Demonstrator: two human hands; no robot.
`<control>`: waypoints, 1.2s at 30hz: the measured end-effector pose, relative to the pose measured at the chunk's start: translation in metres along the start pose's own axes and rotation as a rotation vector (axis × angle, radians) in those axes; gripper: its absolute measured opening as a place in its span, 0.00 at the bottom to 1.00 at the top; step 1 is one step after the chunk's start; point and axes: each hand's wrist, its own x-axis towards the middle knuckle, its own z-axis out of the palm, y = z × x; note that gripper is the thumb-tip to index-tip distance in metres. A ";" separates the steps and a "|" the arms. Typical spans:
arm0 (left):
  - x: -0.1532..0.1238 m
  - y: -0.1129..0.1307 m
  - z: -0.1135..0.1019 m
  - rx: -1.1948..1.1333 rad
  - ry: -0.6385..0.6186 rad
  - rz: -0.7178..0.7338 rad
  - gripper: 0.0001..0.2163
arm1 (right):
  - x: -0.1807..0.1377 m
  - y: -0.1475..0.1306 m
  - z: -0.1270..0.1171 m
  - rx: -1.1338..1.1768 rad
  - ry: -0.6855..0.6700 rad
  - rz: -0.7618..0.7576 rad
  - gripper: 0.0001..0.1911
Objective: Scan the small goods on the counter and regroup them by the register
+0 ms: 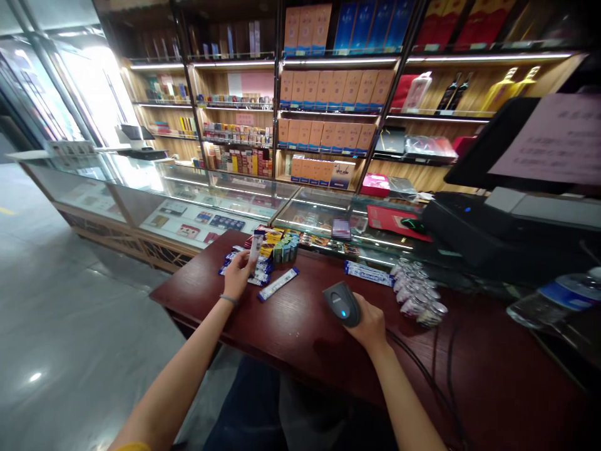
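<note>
Held upright in my left hand (237, 273) is a slim white-and-blue snack packet (256, 245), gripped between thumb and fingers. Beneath and behind that hand lies a pile of similar blue-and-white packets (263, 273). My right hand (370, 322) is wrapped round a dark barcode scanner (342, 303) with a blue light on top, its head tilted toward the left. One single packet (278, 284) lies flat on the brown table (291, 338) between my hands. Farther right, another long packet (369, 274) rests near the table's back edge.
Yellow and green packs (284, 245) stand behind the pile. Several small wrapped rolls (417, 291) sit at the right, near a water bottle (558, 297) and a dark register (507, 232). A scanner cable (422, 369) crosses the table. Glass display counters (211, 207) run behind.
</note>
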 end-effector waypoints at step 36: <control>-0.027 0.065 0.193 0.157 -0.729 0.131 0.15 | -0.038 0.051 -0.078 -0.018 -0.149 0.196 0.18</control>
